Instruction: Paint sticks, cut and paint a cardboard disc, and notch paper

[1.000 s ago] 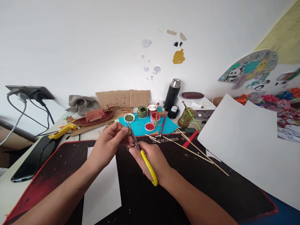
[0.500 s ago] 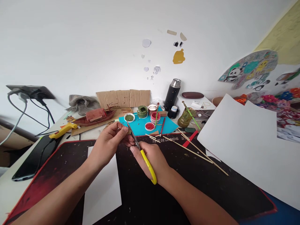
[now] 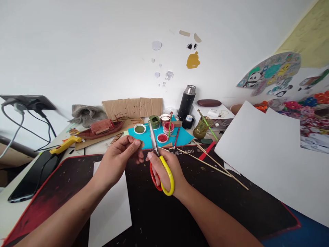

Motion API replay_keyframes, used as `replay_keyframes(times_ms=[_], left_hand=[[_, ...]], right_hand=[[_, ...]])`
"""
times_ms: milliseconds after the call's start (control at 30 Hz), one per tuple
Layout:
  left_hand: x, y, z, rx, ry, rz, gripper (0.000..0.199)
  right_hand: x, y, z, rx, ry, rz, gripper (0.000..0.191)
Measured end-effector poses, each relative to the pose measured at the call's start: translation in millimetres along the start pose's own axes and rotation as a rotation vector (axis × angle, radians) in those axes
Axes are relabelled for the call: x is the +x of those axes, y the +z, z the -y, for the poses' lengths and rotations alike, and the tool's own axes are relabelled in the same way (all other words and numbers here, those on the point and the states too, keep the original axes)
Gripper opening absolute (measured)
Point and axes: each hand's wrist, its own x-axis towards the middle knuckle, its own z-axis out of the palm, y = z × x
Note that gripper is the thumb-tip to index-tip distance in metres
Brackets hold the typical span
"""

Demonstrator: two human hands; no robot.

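Note:
My right hand [image 3: 167, 169] grips a pair of scissors [image 3: 168, 175] with one yellow and one red handle loop, the blades pointing up and away over the dark mat. Just to the left, my left hand [image 3: 123, 156] pinches a small brownish piece [image 3: 141, 144] between thumb and fingers; most of it is hidden. The scissor blades are apart from that piece. Beyond the hands, open pots of green paint [image 3: 154, 121] and red paint [image 3: 168, 128] stand on a blue sheet [image 3: 147, 140].
White paper [image 3: 110, 209] lies under my left forearm. Thin wooden sticks [image 3: 208, 163] and large white sheets [image 3: 259, 147] are at the right. A red boat model [image 3: 102, 129], yellow glue gun [image 3: 65, 144] and phone [image 3: 32, 178] sit left. A black flask [image 3: 186, 103] stands behind.
The scissors have moved away from my left fingers and turned more upright, so the red loop now shows. The view has shifted slightly.

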Motion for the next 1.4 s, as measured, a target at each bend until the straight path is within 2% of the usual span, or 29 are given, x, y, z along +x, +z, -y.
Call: replay_keyframes(times_ms=[133, 267, 533, 633, 1033, 1233, 1400], left_hand=[[-3, 3.4, -3, 0.127, -0.002, 0.048, 0.047], [-4, 6.8, -1, 0.161, -0.04, 0.116, 0.048], [0, -5.3, 2, -0.014, -0.022, 0.293, 0.04], [1, -10.5, 2, -0.022, -0.027, 0.299, 0.045], [2, -9.3, -1, -0.04, -0.017, 0.283, 0.027], [1, -9.1, -1, -0.07, -0.016, 0.233, 0.031], [0, -7.8, -1, -0.06, 0.008, 0.201, 0.032]], right_hand=[[3, -2, 7, 0.058, 0.031, -0.008, 0.044], [4, -3, 10, 0.079, 0.046, 0.006, 0.043], [4, -4, 14, 0.114, 0.028, -0.006, 0.043], [4, -5, 16, 0.115, 0.012, -0.007, 0.043], [1, -4, 13, 0.093, 0.013, 0.034, 0.04], [4, -8, 14, 0.178, 0.018, -0.016, 0.052], [8, -10, 13, 0.209, 0.04, -0.023, 0.055]])
